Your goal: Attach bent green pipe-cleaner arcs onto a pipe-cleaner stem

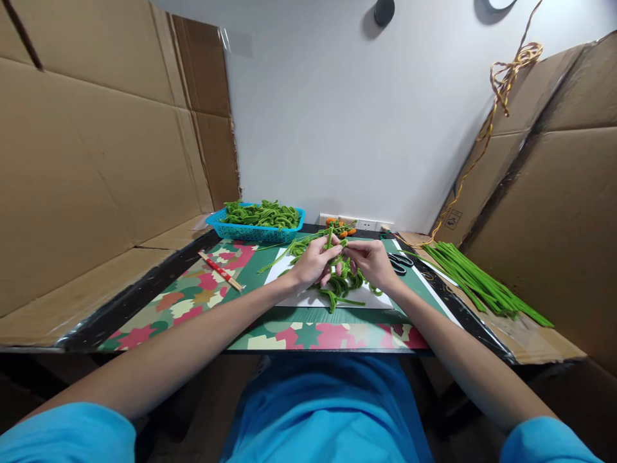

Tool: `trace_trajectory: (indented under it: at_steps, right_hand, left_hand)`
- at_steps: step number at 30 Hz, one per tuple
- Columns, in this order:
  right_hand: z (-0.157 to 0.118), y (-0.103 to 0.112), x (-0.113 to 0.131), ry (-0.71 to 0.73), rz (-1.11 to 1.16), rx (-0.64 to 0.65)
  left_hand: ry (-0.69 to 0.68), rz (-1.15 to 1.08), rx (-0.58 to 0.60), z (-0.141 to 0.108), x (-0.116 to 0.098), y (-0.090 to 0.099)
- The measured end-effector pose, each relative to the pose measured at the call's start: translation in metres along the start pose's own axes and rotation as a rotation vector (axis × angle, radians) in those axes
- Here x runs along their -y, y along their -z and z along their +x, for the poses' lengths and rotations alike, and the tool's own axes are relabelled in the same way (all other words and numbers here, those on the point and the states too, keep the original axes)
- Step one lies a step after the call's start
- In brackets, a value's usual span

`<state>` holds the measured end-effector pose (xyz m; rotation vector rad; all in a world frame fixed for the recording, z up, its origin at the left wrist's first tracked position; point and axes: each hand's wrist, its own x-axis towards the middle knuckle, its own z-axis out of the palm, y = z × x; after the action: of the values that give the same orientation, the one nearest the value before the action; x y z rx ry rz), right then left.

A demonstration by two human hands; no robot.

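Note:
My left hand (313, 262) and my right hand (372, 260) are close together over the middle of the table. Between their closed fingertips is a green pipe cleaner (330, 238); part of it stands up above the left fingers, and the rest is partly hidden. Beneath both hands, curled green pipe cleaners (335, 299) lie heaped on a white sheet of paper (296, 299). Black-handled scissors (399, 263) rest just right of my right hand.
A blue basket (255, 233) full of bent green pipe cleaners stands at the back left. Orange-and-green pieces (340, 226) lie near the wall. Red-wrapped chopsticks (219, 270) lie left; straight pipe cleaners (486, 280) lie right. Cardboard walls (101, 148) flank the table.

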<state>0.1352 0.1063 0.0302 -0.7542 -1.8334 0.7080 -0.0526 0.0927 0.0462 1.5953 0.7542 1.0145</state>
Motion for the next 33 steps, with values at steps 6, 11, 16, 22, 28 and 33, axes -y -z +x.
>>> trace_trajectory:
  at_steps: [6, 11, 16, 22, 28, 33]
  right_hand:
    - [-0.0021, -0.0019, -0.002, 0.001, -0.053, 0.005]
    - [-0.0035, -0.0014, -0.0003, -0.023, -0.098, 0.009]
    - [-0.0037, -0.0013, 0.0015, -0.019, -0.147, -0.018]
    - [-0.0055, -0.0019, -0.0021, 0.012, -0.146, -0.089]
    - [-0.0077, -0.0006, -0.0045, 0.068, -0.252, -0.143]
    - [-0.0088, -0.0015, -0.0045, 0.121, -0.338, -0.179]
  left_hand:
    - [-0.059, 0.078, -0.012, -0.0012, 0.0022, 0.0012]
    - [-0.111, 0.185, 0.018, -0.0055, -0.0043, 0.0004]
    - [-0.105, 0.226, -0.052, -0.0062, -0.0051, -0.0019]
    - [-0.068, 0.192, -0.036, -0.0013, 0.0002, 0.001]
    - [-0.058, 0.165, -0.042, 0.0, 0.0001, 0.0011]
    - [-0.077, 0.169, -0.055, -0.0005, 0.0012, 0.001]
